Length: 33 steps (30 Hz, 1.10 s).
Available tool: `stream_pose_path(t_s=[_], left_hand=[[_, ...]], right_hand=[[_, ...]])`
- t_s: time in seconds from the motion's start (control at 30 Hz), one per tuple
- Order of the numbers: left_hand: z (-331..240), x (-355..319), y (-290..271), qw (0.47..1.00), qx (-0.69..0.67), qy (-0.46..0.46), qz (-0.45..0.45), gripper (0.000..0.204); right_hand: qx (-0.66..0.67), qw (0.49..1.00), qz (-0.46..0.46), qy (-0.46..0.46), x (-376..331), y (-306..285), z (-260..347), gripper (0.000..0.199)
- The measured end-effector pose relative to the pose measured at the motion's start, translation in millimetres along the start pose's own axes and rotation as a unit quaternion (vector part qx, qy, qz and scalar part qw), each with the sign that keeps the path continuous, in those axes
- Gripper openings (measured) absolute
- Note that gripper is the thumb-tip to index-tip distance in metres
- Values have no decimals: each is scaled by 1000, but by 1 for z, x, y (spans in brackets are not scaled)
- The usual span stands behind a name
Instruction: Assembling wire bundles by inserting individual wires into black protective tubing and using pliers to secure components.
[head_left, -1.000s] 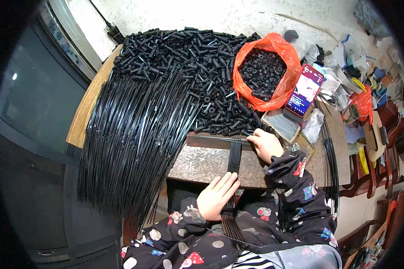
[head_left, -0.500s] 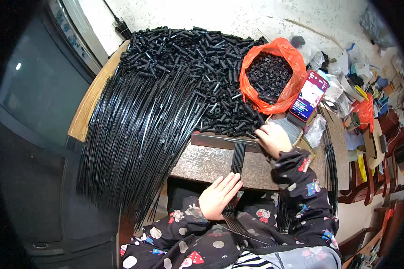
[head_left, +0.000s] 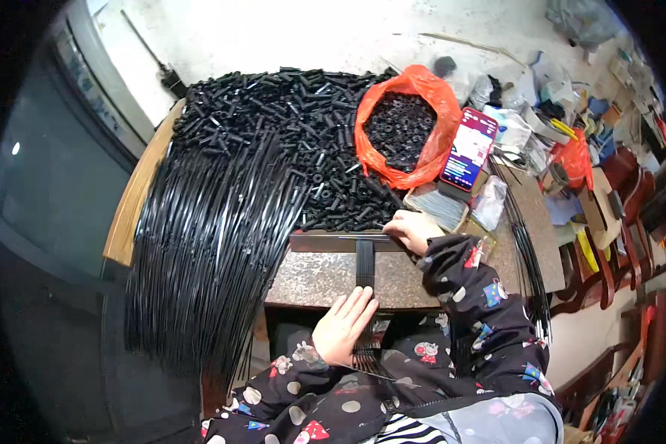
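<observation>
My left hand [head_left: 344, 329] lies flat, fingers stretched out, over a row of thin black rods [head_left: 365, 259] set side by side. The rods run from the table's front edge to a low dark ledge [head_left: 325, 242]; their near ends reach my lap. At the right end of that ledge my right hand [head_left: 413, 231] is closed, thumb and fingertips together. What they pinch is too small to make out. Just beyond the ledge lies a heap of short black tubular pieces [head_left: 333, 200]. Left of it, many long black rods [head_left: 207, 244] hang over the table edge.
An orange plastic bag [head_left: 445, 140] of small black parts stands open behind my right hand. Beside it are a propped phone [head_left: 469, 148], a clear box [head_left: 438, 209] and a crumpled clear bag [head_left: 490, 203]. More black rods [head_left: 524, 255] lie at right; clutter and wooden chairs [head_left: 614, 244] stand beyond.
The whole view has shifted. My right hand has turned and come slightly left along the ledge, its fingertips now pointing left. My left hand stays flat on the rods.
</observation>
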<state>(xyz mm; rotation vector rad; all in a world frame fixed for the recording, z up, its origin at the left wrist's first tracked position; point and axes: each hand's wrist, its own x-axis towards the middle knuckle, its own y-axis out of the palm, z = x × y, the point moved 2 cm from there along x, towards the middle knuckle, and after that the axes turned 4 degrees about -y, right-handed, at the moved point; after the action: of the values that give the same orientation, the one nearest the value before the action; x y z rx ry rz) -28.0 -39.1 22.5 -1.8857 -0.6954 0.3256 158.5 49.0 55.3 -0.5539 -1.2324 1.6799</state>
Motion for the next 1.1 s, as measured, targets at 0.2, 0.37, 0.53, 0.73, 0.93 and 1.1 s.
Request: stream_pose_path(t_s=[0.2, 0.37, 0.53, 0.73, 0.93, 1.1], left_hand=[[2, 3, 4, 996, 73, 48, -14, 77], [9, -5, 2, 999, 38, 23, -6, 81], [6, -2, 6, 997, 53, 48, -16, 79], [5, -5, 4, 997, 61, 34, -20, 74], [1, -6, -1, 998, 55, 13, -2, 73], [-1, -4, -1, 999, 52, 11, 7, 75]], right_hand=[[-35, 992, -35, 113, 13, 22, 12, 15], [0, 975, -176, 137, -4, -28, -15, 16], [-170, 953, -146, 204, -75, -70, -73, 11], [-189, 958, -108, 186, -83, -54, -83, 15], [-244, 957, -142, 65, -84, -54, -83, 15], [-196, 951, -232, 61, -92, -66, -82, 21]])
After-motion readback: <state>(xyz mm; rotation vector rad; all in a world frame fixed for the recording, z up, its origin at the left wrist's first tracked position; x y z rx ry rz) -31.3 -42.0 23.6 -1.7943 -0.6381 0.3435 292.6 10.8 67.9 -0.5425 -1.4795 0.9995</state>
